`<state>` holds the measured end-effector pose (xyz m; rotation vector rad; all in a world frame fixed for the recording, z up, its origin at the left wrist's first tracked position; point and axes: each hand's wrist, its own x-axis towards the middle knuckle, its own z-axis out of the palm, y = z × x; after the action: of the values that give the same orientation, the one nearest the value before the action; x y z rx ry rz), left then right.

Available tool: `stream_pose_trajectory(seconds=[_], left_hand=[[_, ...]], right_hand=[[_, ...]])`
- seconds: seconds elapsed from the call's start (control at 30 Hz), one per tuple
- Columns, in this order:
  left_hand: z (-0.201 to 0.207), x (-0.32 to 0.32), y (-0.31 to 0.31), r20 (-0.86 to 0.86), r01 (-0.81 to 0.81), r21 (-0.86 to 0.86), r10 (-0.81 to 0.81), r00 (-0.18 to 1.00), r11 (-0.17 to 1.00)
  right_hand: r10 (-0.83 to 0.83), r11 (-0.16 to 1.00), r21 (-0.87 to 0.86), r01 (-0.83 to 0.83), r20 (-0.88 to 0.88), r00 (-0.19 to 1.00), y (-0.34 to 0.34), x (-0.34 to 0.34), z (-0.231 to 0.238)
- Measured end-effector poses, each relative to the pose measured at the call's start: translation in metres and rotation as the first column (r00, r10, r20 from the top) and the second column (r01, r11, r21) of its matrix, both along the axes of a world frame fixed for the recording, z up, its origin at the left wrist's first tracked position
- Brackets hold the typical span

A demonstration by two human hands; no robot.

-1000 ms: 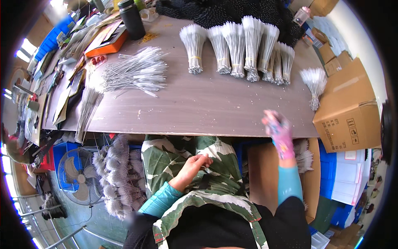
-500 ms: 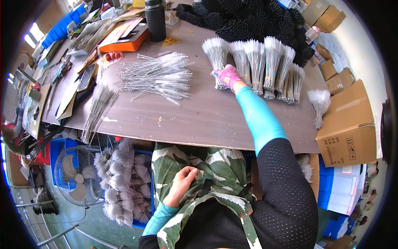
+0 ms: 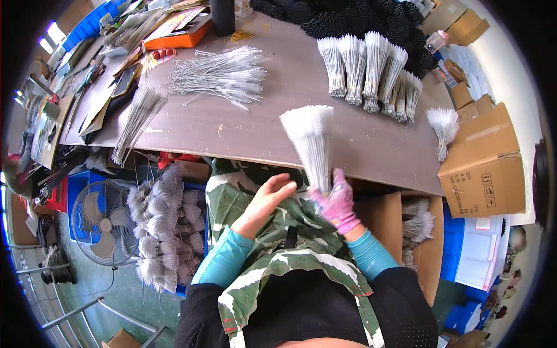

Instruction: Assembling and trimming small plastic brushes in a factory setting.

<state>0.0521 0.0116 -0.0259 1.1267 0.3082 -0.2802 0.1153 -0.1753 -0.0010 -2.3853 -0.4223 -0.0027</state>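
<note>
A bundle of thin wire brushes with white bristle tops (image 3: 308, 142) stands nearly upright over the table's front edge. My right hand (image 3: 337, 204), in a pink patterned glove, is closed round its lower wire ends. Just left of it my bare left hand (image 3: 264, 203) is held over my lap, fingers stretched out and apart, with nothing in it. Farther back on the table, several similar brush bundles (image 3: 372, 72) stand in a close row. A loose pile of such brushes (image 3: 223, 75) lies at the middle left.
More thin brushes (image 3: 138, 119) lie at the table's (image 3: 243, 130) left edge. A single bundle (image 3: 443, 129) stands beside a cardboard box (image 3: 486, 168) at right. Black bristly material (image 3: 348, 17) lies at the back near a dark bottle (image 3: 223, 17). A fan (image 3: 104, 223) stands below left.
My right hand has brought one bundle from the row's left end back toward me, over the table's front edge. My left hand has risen from my lap toward it and opened.
</note>
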Motion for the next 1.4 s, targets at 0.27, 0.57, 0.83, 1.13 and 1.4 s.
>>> stream_pose_trajectory(seconds=[0.27,0.57,0.83,1.13,1.4], left_hand=[[-0.012,0.007,-0.027,0.093,-0.321,-0.028,0.322,0.942,0.947],[-0.074,-0.014,0.017,0.174,-0.391,0.218,0.359,0.917,0.894],[-0.071,-0.012,0.031,0.088,-0.317,0.212,0.305,0.948,0.925],[-0.073,-0.016,0.032,0.148,-0.27,0.093,0.255,0.955,0.958],[-0.07,-0.013,0.022,0.211,-0.16,0.058,0.144,0.967,0.985]], right_hand=[[0.459,0.886,0.2,-0.418,-0.259,0.85,-0.001,-0.023,-0.002],[0.561,0.572,0.81,0.129,-0.501,0.659,0.067,0.205,0.027],[0.498,0.674,0.707,0.214,-0.648,0.576,0.135,0.244,-0.018],[0.513,0.829,0.559,-0.026,-0.741,0.433,0.08,0.086,0.022],[0.605,0.635,0.772,-0.034,-0.469,0.643,0.042,0.035,0.01]])
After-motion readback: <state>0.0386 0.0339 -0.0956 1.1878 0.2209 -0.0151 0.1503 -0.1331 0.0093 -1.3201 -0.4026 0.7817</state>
